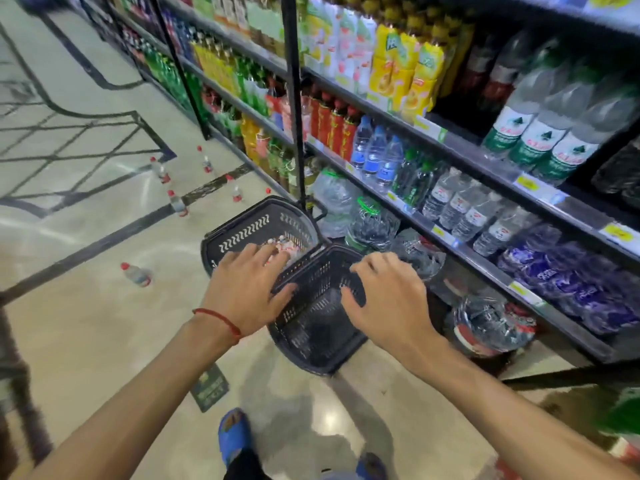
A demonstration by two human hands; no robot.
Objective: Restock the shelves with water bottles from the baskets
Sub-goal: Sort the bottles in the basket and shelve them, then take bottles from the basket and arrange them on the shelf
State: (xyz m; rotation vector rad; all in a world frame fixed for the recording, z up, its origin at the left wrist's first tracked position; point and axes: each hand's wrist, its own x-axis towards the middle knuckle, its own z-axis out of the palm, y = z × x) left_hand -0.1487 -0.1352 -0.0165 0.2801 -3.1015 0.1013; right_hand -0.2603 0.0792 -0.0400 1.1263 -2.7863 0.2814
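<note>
Blue slippers stand on the glossy, marble-patterned floor at the near edge, and two bare forearms reach out above them. The left hand, with a red thread round its wrist, hovers with fingers spread and nearly straight over the place where the two baskets meet. The right hand hovers with fingers spread and loosely bent above the right rim of the near basket. Neither hand holds anything; whether either touches a rim I cannot tell.

That near basket is rigid black plastic with slotted lattice walls, and it looks empty. The far basket, of the same make and set against it, holds small clear bottles with red caps, the stock to be shelved. The step in hand seems to be the reach for them. It would go best by passing over the empty basket and closing round a bottle's body, not its cap, since thin smooth plastic is likely to dent and slip.

Farther left, loose bottles of the same kind are scattered on the floor. On the right, metal shelves carry a row of clear water bottles with red-and-white labels, probably where the stock belongs.
</note>
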